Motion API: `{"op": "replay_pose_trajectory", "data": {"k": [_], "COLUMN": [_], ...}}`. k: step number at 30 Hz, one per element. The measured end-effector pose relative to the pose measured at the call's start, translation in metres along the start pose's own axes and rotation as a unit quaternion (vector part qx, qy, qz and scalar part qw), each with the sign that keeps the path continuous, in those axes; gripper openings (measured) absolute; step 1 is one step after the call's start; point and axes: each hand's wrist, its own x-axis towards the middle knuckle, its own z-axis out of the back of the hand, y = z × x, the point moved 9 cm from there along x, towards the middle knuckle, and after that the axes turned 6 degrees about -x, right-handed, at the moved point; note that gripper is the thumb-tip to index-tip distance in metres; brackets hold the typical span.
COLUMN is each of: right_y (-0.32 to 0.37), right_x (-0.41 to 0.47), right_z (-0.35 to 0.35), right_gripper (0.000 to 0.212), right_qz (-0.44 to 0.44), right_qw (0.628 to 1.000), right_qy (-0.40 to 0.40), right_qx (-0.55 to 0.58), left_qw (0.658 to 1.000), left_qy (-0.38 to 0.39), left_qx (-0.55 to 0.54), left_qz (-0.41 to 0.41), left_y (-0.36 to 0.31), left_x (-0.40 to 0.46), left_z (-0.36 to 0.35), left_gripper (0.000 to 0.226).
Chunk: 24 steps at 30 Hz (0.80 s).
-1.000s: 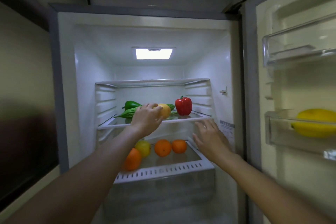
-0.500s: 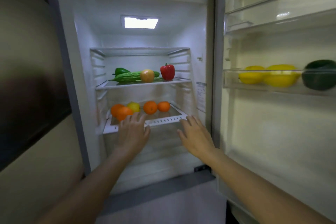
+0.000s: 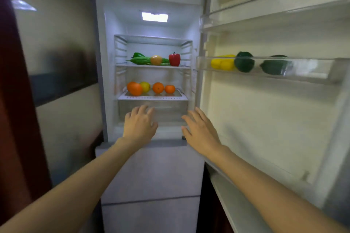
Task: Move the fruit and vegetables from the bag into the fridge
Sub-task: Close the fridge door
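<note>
The fridge (image 3: pixel 108 58) stands open. Its glass shelf (image 3: pixel 151 65) carries a yellow-orange fruit (image 3: pixel 156 60), a green bitter gourd (image 3: pixel 141 60), a green pepper (image 3: pixel 138 54) and a red bell pepper (image 3: pixel 174 59). Several oranges (image 3: pixel 134 88) and a yellow-green fruit (image 3: pixel 145 86) lie on the crisper lid (image 3: pixel 151 98). My left hand (image 3: pixel 139 126) and my right hand (image 3: pixel 200 132) hover empty in front of the crisper drawer, fingers spread. No bag is in view.
The open door (image 3: pixel 265 123) stands to the right; its bin (image 3: pixel 322 73) holds a yellow pepper (image 3: pixel 223 63) and two dark green items (image 3: pixel 244 62). A cream wall (image 3: pixel 56 43) and a dark red edge (image 3: pixel 13 100) are to the left. A closed lower drawer (image 3: pixel 151 172) sits below.
My left hand released the yellow-orange fruit on the glass shelf and drew back. Both hands have pulled out of the fridge and lowered; the view has backed away.
</note>
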Motion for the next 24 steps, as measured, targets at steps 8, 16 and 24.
{"op": "replay_pose_trajectory", "data": {"k": [8, 16, 24], "right_y": [-0.046, -0.124, -0.205], "right_x": [-0.095, -0.175, -0.235], "right_z": [0.094, 0.152, 0.182], "right_gripper": [0.039, 0.050, 0.072], "right_qz": [0.005, -0.098, -0.220], "right_qw": [0.997, 0.988, 0.961], "right_qy": [-0.041, -0.047, -0.026], "right_qx": [-0.068, -0.107, -0.166], "left_qw": [0.999, 0.994, 0.987], "left_qy": [0.019, 0.027, 0.043], "left_qx": [-0.002, -0.039, -0.038], "left_qz": [-0.026, -0.096, -0.149], "left_y": [-0.099, -0.200, -0.280], "left_x": [-0.054, -0.077, -0.085], "left_z": [0.033, 0.045, 0.027], "left_gripper": [0.047, 0.048, 0.046]}}
